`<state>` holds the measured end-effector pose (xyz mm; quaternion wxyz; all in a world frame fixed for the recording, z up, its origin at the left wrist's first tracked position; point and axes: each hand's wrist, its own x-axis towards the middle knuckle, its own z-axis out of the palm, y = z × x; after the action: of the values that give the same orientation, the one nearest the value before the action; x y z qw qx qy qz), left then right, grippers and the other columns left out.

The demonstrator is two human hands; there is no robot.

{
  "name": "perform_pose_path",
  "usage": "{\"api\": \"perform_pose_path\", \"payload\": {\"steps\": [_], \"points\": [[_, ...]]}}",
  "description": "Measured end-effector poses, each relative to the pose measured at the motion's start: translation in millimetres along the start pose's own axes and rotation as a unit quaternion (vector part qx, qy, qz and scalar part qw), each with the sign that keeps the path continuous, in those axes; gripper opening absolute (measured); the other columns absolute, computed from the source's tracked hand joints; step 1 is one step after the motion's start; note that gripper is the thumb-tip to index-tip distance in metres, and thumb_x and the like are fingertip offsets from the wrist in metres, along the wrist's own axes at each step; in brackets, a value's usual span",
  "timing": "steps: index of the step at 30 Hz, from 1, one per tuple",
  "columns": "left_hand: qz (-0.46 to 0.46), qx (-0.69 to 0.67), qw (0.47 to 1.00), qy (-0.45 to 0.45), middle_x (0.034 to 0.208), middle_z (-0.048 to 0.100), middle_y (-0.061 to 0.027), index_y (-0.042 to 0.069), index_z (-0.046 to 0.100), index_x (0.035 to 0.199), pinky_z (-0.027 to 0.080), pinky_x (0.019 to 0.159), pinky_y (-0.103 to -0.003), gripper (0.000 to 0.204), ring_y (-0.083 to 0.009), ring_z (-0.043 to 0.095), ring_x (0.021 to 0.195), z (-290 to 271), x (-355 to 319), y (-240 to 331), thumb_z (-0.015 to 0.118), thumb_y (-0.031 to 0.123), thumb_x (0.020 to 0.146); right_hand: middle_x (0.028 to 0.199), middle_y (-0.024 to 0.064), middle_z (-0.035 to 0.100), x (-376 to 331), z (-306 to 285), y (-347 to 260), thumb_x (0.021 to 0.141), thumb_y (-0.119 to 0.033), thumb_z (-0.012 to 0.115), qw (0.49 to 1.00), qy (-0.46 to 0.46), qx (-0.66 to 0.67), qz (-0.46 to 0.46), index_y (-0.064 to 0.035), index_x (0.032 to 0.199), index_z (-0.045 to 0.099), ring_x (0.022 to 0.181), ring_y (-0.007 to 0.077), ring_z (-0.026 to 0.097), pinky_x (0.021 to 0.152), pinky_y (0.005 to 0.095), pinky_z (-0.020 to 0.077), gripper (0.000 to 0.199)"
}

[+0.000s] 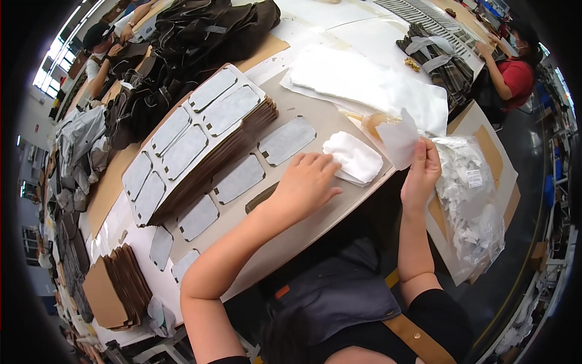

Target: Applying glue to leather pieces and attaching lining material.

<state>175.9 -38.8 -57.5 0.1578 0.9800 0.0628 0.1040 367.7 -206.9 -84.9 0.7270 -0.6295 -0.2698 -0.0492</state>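
White showed on the broad surface, which carried nearly everything; directions run from the middle of the view, twelve o'clock being the top. At eleven o'clock a heap of dark brown garments sprawled across it. Nearer the middle lay a grey-tan board, its near edge toward the wearer. At ten o'clock stood a long stack of card sheets, the top one bearing pale grey panels with dark marks at their corners. At one o'clock a pile of soft white sheets was spread out, and at three o'clock a clear plastic bag bulged with white scraps. A smaller bundle of brown cards leaned at eight o'clock.

Of the hands, the left hand was open near the centre, palm down and fingers spread, its fingertips against the white pad. The right hand, at three o'clock, was closed, gripping a thin white piece by its edge. That white pad lay at two o'clock near the edge of the board, between the hands. Grey panels lay flat between it and the stack. The thin white piece stood raised, also at two o'clock, curling at its upper end.
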Motion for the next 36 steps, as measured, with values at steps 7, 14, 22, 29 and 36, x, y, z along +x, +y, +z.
{"api": "perform_pose_path", "payload": {"steps": [7,14,22,29,36], "points": [[-0.155,-0.499,0.852,0.032,0.119,0.07,-0.0114,-0.001,0.064,0.125,0.047,0.098,-0.037,0.039,-0.0174,0.062,0.108,-38,2,11,0.066,0.03,0.101,0.101,0.0009,0.068,-20,9,-26,0.103,-0.011,0.066,0.967,-0.191,0.109,0.128,0.0002,0.109,0.07,0.09,0.006,0.06,0.08,0.0229,0.0473,0.014],[-0.197,-0.393,0.895,0.081,0.091,0.072,-0.0034,-0.002,0.071,0.109,0.05,0.071,-0.026,0.02,-0.0078,0.062,0.079,-43,-29,27,0.068,0.015,0.1,0.109,0.0027,0.063,-35,27,-38,0.097,-0.02,0.074,0.889,-0.324,0.249,0.207,-0.0012,0.13,0.062,0.099,0.0083,0.059,0.089,0.0243,0.0472,0.04],[-0.159,-0.366,0.906,0.144,0.093,0.073,-0.0137,0.001,0.071,0.113,0.056,0.073,-0.03,0.021,-0.0213,0.07,0.077,-63,-67,31,0.067,-0.002,0.092,0.105,0.0019,0.065,-58,39,-45,0.101,-0.03,0.07,0.855,-0.376,0.245,0.26,0.0001,0.125,0.063,0.092,0.0067,0.06,0.081,0.0232,0.0478,0.039],[-0.176,-0.287,0.919,0.206,0.091,0.072,-0.0125,0.003,0.071,0.114,0.054,0.066,-0.03,0.022,-0.018,0.068,0.073,-61,-101,29,0.065,-0.003,0.094,0.087,0.0007,0.068,-76,58,-74,0.103,-0.016,0.066,0.882,-0.338,0.217,0.248,0.0008,0.109,0.067,0.07,0.0047,0.06,0.062,0.021,0.0483,0.017],[-0.251,-0.503,0.801,0.205,0.087,0.067,-0.0026,-0.001,0.065,0.125,0.046,0.071,-0.022,0.027,-0.0078,0.056,0.074,-53,-133,10,0.051,0.016,0.11,0.078,-0.0017,0.066,-84,75,-68,0.104,-0.014,0.064,0.9,-0.352,0.109,0.232,-0.0002,0.105,0.067,0.06,0.0014,0.052,0.053,0.0178,0.0413,0.014]]}}
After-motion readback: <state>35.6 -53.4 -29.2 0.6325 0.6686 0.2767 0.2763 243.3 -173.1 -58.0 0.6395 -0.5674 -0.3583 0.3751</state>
